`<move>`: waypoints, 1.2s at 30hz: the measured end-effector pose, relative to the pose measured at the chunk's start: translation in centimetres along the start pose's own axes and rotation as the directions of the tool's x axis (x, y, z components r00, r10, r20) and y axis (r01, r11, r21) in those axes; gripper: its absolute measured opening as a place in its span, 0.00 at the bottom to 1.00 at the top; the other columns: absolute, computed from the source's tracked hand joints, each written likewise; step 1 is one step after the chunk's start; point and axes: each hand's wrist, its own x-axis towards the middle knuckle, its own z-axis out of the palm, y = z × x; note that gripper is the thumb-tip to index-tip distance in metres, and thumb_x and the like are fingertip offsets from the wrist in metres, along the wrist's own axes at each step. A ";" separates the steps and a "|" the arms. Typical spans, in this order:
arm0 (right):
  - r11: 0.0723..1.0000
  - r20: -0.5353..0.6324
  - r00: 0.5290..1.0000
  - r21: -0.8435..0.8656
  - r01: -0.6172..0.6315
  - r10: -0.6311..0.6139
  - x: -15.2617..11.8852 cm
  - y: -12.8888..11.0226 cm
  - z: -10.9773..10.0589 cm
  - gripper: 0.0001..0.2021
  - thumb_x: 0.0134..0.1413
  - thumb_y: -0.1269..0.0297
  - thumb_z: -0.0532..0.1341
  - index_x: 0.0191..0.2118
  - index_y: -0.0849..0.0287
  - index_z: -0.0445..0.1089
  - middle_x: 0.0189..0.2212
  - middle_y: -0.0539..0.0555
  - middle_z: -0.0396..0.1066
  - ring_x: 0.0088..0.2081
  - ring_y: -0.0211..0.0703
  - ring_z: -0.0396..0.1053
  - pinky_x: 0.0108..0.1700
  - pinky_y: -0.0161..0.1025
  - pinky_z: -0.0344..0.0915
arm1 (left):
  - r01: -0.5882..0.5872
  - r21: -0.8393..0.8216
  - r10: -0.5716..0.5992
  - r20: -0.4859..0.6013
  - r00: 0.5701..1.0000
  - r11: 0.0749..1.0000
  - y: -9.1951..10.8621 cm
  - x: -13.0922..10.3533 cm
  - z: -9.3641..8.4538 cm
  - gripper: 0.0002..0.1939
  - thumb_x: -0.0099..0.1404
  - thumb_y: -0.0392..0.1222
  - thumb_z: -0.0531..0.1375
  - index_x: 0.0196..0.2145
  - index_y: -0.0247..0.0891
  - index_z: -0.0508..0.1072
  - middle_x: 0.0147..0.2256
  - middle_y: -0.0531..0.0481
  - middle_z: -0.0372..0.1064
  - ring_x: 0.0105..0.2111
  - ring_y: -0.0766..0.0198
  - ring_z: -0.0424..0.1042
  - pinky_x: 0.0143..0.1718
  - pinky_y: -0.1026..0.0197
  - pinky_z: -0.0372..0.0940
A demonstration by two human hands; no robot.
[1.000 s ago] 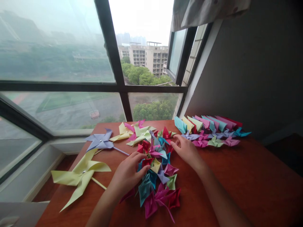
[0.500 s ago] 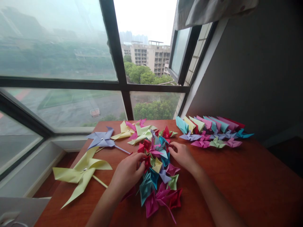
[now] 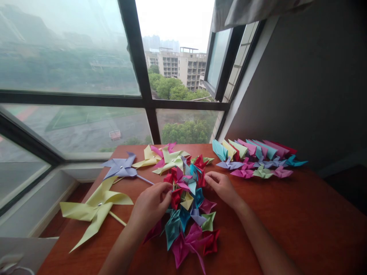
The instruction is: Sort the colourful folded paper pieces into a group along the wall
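Note:
A pile of folded paper pieces in red, teal, blue, yellow, green and pink lies at the middle of the brown table (image 3: 275,221). My left hand (image 3: 156,198) is at the pile's left side, fingers curled together at a red piece (image 3: 176,198); what it grips, if anything, is hidden. My right hand (image 3: 220,186) is at the right side, thumb and forefinger pinched at the edge of a red piece (image 3: 202,178). Between both hands sits a pink piece (image 3: 182,178). A large magenta piece (image 3: 190,240) lies nearest me.
Left of the pile lie a yellow pinwheel (image 3: 99,205) and a purple pinwheel (image 3: 120,167), with more pinwheels (image 3: 171,159) behind. Rows of folded paper (image 3: 263,173) stand at the back right. A window (image 3: 149,101) borders the table's far side.
The pile's middle pieces have shifted slightly left and their arrangement has changed a little. My left hand has moved slightly left; my right hand has barely moved.

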 end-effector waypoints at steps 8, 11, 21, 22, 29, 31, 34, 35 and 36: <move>0.974 -0.190 0.980 -0.224 0.013 -0.057 0.1 0.7 -0.8 0.22 0.63 0.49 0.56 0.23 0.58 0.68 0.19 0.48 0.66 0.24 0.39 0.63 0.29 0.34 0.58 | -0.003 0.003 0.003 -0.022 1.000 1.000 0.0 0.0 0.0 0.11 0.68 0.45 0.54 0.40 0.42 0.76 0.33 0.49 0.78 0.32 0.55 0.74 0.34 0.59 0.62; 0.965 -0.194 0.978 -0.263 0.022 -0.075 0.0 0.6 -0.8 0.18 0.63 0.51 0.56 0.28 0.58 0.72 0.21 0.48 0.69 0.24 0.39 0.65 0.28 0.34 0.59 | -0.006 0.016 0.006 -0.010 1.000 1.000 0.0 0.0 0.1 0.12 0.69 0.45 0.54 0.39 0.42 0.76 0.34 0.48 0.78 0.34 0.55 0.75 0.34 0.59 0.61; 0.918 -0.212 0.941 -0.354 0.176 -0.262 -0.8 -0.6 0.3 0.12 0.62 0.60 0.58 0.43 0.58 0.75 0.22 0.48 0.68 0.24 0.39 0.65 0.30 0.35 0.62 | -0.042 0.015 0.042 -0.017 0.999 0.999 0.1 0.0 0.5 0.12 0.70 0.45 0.54 0.40 0.42 0.76 0.35 0.48 0.78 0.35 0.54 0.76 0.36 0.59 0.63; 0.914 -0.206 0.941 -0.362 0.182 -0.269 -0.8 -0.5 0.4 0.13 0.62 0.60 0.58 0.46 0.58 0.75 0.22 0.48 0.67 0.24 0.39 0.64 0.30 0.35 0.62 | -0.051 0.009 0.051 -0.016 0.999 0.999 0.2 0.0 0.5 0.12 0.70 0.45 0.54 0.40 0.42 0.76 0.35 0.47 0.78 0.35 0.54 0.76 0.36 0.59 0.63; 0.860 -0.087 0.964 -0.476 0.183 -0.253 -0.9 -0.2 1.6 0.12 0.62 0.59 0.58 0.45 0.56 0.77 0.25 0.50 0.73 0.27 0.41 0.69 0.34 0.36 0.63 | -0.088 -0.013 0.088 -0.028 0.996 0.996 0.6 0.0 0.7 0.11 0.70 0.43 0.54 0.39 0.42 0.76 0.37 0.46 0.79 0.37 0.54 0.77 0.36 0.60 0.65; 0.856 -0.071 0.966 -0.482 0.185 -0.249 -0.9 -0.2 1.9 0.11 0.62 0.58 0.59 0.42 0.55 0.77 0.25 0.50 0.73 0.27 0.41 0.69 0.34 0.36 0.63 | -0.089 -0.021 0.088 -0.030 0.996 0.996 0.6 0.0 0.7 0.11 0.69 0.43 0.54 0.39 0.42 0.76 0.37 0.46 0.79 0.37 0.54 0.77 0.35 0.60 0.65; 0.851 -0.056 0.973 -0.497 0.168 -0.224 -0.9 -0.2 2.2 0.13 0.62 0.57 0.59 0.46 0.55 0.76 0.22 0.49 0.71 0.26 0.42 0.69 0.32 0.35 0.61 | -0.088 -0.030 0.087 -0.028 0.996 0.996 0.7 0.0 0.7 0.11 0.69 0.43 0.55 0.40 0.42 0.77 0.37 0.45 0.79 0.37 0.54 0.77 0.35 0.60 0.65; 0.850 -0.055 0.975 -0.503 0.157 -0.213 -1.0 -0.3 2.3 0.14 0.62 0.57 0.60 0.48 0.55 0.76 0.22 0.49 0.70 0.25 0.42 0.69 0.32 0.35 0.61 | -0.087 -0.029 0.086 -0.024 0.996 0.996 0.7 -0.1 0.7 0.10 0.69 0.42 0.55 0.40 0.41 0.77 0.37 0.45 0.79 0.37 0.54 0.77 0.35 0.60 0.65; 0.848 -0.057 0.978 -0.509 0.146 -0.203 -1.0 -0.3 2.3 0.15 0.62 0.57 0.60 0.50 0.55 0.75 0.22 0.49 0.71 0.25 0.42 0.69 0.32 0.35 0.61 | -0.085 -0.027 0.084 -0.022 0.996 0.996 0.6 -0.1 0.7 0.10 0.69 0.42 0.55 0.40 0.41 0.77 0.37 0.45 0.78 0.36 0.54 0.77 0.35 0.59 0.65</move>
